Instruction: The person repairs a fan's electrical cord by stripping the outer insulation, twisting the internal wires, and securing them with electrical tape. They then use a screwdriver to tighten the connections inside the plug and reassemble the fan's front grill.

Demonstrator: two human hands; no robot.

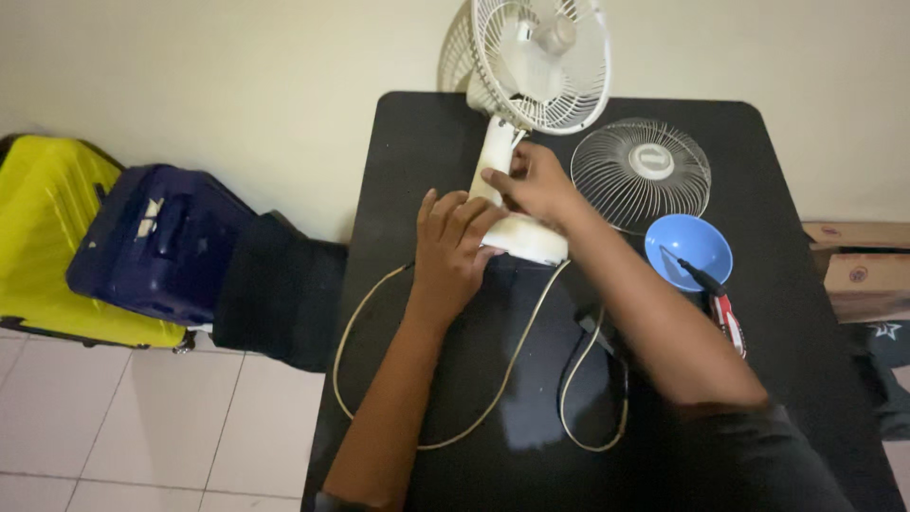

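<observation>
2 hands work on the white desk fan (531,66) at the counter's (445,417) far end. Left hand (453,248) lies flat, grip open, on its base; right hand (533,180) pinches the neck. Judged light, brittle plastic; best held by the base. Loose grille (641,173), blue bowl (689,248), screwdriver (722,301) and trailing cord (502,379) crowd the right.

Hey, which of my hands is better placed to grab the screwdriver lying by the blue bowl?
Probably the right hand: the screwdriver lies by the blue bowl on that side, while the left hand rests on the fan base and would have to cross over.
</observation>
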